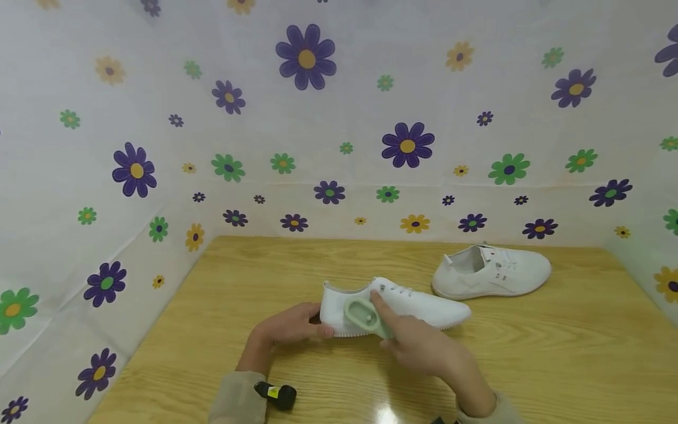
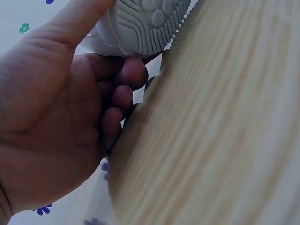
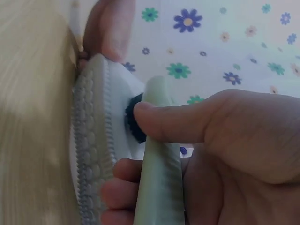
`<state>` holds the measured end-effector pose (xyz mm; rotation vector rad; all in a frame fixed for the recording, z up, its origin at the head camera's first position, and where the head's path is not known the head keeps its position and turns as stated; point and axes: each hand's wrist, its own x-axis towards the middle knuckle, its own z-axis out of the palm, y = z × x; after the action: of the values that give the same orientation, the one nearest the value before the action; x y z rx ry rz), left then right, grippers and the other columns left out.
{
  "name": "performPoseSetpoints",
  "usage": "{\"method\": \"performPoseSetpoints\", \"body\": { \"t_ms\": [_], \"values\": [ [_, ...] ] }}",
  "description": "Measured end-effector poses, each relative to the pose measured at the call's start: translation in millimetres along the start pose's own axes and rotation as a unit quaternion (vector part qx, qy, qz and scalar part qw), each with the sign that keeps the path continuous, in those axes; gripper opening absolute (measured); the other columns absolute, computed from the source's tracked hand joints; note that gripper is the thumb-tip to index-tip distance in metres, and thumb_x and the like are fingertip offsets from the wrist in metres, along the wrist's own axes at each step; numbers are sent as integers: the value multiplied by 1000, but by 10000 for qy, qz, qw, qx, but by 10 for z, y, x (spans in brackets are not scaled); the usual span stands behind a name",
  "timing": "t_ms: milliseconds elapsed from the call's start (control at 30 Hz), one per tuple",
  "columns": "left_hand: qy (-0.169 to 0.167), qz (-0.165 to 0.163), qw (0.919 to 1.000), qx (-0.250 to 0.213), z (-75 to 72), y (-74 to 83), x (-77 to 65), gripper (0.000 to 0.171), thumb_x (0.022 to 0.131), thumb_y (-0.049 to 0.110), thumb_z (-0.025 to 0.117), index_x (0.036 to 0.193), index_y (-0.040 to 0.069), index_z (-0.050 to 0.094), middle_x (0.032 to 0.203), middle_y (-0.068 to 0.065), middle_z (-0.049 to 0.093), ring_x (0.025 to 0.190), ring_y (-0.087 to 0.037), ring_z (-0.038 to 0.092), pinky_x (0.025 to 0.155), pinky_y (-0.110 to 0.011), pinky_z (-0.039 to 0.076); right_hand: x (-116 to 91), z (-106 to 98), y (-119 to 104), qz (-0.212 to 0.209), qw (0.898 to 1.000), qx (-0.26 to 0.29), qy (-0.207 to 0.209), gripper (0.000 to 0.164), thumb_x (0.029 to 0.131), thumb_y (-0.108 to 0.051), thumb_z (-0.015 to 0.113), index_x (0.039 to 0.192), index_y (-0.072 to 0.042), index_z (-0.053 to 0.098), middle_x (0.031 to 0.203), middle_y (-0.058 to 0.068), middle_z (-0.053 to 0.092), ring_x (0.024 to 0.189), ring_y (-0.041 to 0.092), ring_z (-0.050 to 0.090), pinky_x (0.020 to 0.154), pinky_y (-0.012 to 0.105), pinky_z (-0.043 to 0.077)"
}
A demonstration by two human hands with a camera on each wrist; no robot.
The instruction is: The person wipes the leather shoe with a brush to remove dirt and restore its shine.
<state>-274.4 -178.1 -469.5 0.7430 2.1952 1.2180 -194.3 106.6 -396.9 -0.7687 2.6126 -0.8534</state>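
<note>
In the head view, the shoe [image 1: 410,302] is lying crosswise at the counter [image 1: 556,353] before the person, its long axis running left to right and dipping slightly toward the toe, which is pointing right. The left hand [image 1: 291,325] is gripping the heel, some fingers disappearing behind it. The right hand [image 1: 424,346] is holding a green brush [image 1: 377,325], which is covering part of the near side. Another shoe [image 1: 521,271] is sitting behind, also pointing right.

In the left wrist view, the top edge is cutting off the shoe and the thumb tip; only the heel end is showing, ridged sole toward the camera, with fingers curling beneath.

In the right wrist view, the shoe is running lengthwise up the picture, heel uppermost, toe out of sight. Thumb and fingers are gripping the cropped brush; dark bristles [image 3: 135,119] are touching the shoe, partly hidden.
</note>
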Motion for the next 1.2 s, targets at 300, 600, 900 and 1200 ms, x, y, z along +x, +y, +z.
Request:
{"method": "performPoseSetpoints", "body": {
  "t_ms": [300,600,900,1200],
  "values": [
    [-86,115,9999,-91,-5,21,-29,56,92,51,67,128,8,59,112,-1,63,101,-16,55,91,-30,45,-24,-11,-1,193,9997,21,-165,82,97,-13,62,161,-16,11,64,-4,46,60,11,47,59,29,42],
    [-66,124,9999,20,-18,-18,-36,49,94,45,66,127,9,59,112,-1,64,102,-16,56,93,-29,45,35,67,-77,-147,9997,10,-189,79,98,-15,62,160,-13,13,69,-5,50,63,9,48,62,27,44],
    [12,-31,10000,-72,-13,4,-33,56,91,50,68,126,8,59,110,-1,63,100,-16,55,92,-31,44,-28,-29,-38,104,9999,-91,-51,79,96,-13,63,160,-13,16,65,-3,47,60,11,47,59,30,43],
    [-1,-65,10000,-67,-4,8,-22,55,91,49,69,127,9,59,112,-1,62,101,-16,55,92,-32,44,-71,-76,-2,120,9998,-72,-164,78,94,-12,66,158,-12,21,78,-1,54,69,15,50,66,34,43]
  ]
}}
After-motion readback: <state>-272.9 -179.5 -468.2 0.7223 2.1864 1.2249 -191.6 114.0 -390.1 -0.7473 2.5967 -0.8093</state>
